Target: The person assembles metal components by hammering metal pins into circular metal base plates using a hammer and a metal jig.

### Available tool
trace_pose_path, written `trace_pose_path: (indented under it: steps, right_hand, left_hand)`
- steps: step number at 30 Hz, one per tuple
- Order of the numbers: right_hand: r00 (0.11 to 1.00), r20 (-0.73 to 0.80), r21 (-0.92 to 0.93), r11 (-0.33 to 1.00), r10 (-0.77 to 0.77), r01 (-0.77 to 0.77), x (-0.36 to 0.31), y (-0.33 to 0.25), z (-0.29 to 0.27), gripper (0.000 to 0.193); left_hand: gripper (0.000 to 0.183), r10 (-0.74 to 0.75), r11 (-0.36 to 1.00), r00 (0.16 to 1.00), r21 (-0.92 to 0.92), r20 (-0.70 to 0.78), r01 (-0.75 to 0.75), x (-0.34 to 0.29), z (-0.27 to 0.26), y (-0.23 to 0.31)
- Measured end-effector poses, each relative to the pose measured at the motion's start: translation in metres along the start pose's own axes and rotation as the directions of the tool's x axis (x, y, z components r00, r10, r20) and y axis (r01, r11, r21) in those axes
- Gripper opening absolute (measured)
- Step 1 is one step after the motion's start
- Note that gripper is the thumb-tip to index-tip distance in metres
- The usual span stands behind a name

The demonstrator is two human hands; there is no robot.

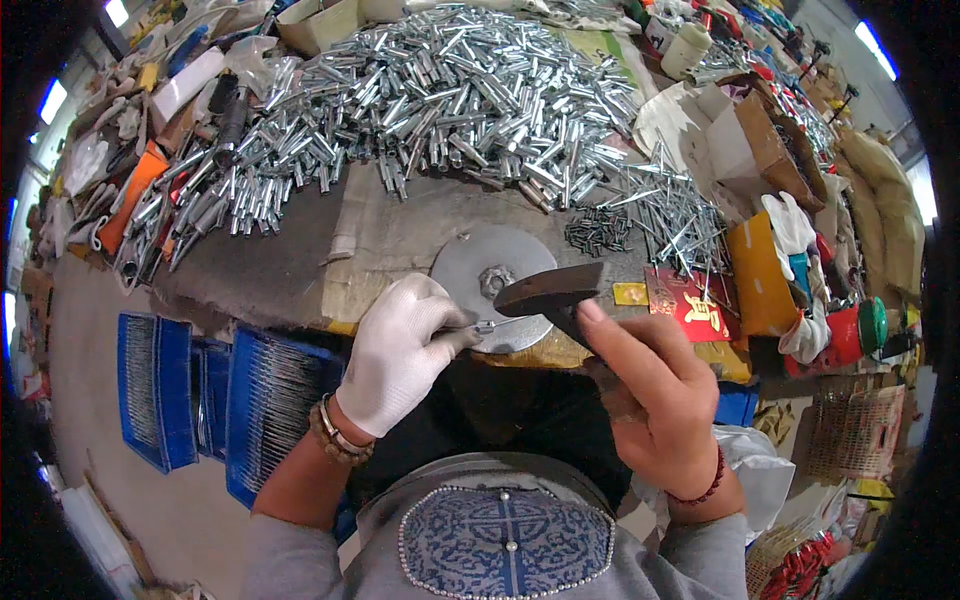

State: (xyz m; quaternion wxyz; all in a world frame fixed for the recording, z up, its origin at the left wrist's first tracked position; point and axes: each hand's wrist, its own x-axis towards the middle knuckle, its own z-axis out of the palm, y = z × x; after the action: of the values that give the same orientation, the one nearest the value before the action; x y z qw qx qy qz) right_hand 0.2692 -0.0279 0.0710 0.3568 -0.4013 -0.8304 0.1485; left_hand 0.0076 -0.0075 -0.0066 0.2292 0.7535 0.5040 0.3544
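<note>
My left hand (405, 345), in a white glove, pinches a small metal rod (487, 326) by its end, over the near edge of a round grey metal plate (452, 262). A raised, worn lump (495, 281) stands at the plate's middle. Bare and closed, my right hand (655, 385) grips a hammer (548, 290) by its handle. The dark hammer head hovers above the plate, just right of and above the rod. Most of the handle is hidden in my fist.
A big heap of shiny metal tubes (450, 90) covers the bench's far side. Thin rods (680, 215) and small dark screws (598, 232) lie to the right, near a red packet (690, 310). Blue crates (262, 400) of rods stand at lower left.
</note>
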Motion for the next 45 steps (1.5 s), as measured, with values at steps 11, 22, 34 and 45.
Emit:
trace_pose_path:
  steps: [11,22,34,45]
  right_hand:
    - [0.984,0.162,-0.185,0.982,0.077,-0.047,-0.011,0.009,0.010,0.070]
    - [0.952,0.059,0.084,0.949,0.300,-0.304,0.013,0.084,0.015,0.067]
    - [0.954,0.296,-0.386,0.908,-0.044,0.161,0.015,0.054,0.035,0.035]
    - [0.893,0.437,-0.355,0.893,-0.103,0.277,0.028,0.052,0.040,0.053]
  left_hand:
    - [0.021,-0.032,0.999,0.999,-0.039,0.012,0.032,0.001,-0.001,0.002]
    - [0.016,0.048,0.997,0.999,-0.060,0.003,-0.048,0.003,0.000,-0.002]
    - [0.017,0.070,0.998,0.996,0.005,-0.050,-0.069,0.002,0.002,0.000]
    - [0.015,0.090,0.996,0.994,0.019,-0.055,-0.089,0.008,-0.008,0.004]
